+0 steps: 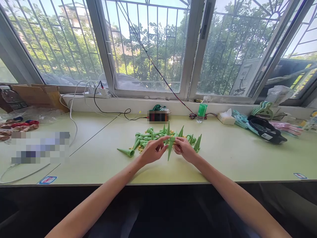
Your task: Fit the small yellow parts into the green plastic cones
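Over the near side of a pile of green plastic watering spikes [142, 138], a single watering spike [170, 150] hangs point down between my hands. My right hand [183, 148] pinches its collar from the right, with the fingers curled. From the left, my left hand [155, 150] reaches the same collar with its index finger, the thumb just below and the other fingers bent. Small yellow parts show among the pile. One loose watering spike [126, 152] lies on its side at the left, its round end toward the pile. A few others stand upright behind my hands.
Behind the pile lies a blurred dark device [158, 117] on a black cable. A water bottle [202, 110], a tissue pack [226, 117] and a black cap [266, 129] stand along the back right. A cardboard box [37, 97] and white cables occupy the left of the table [235, 162].
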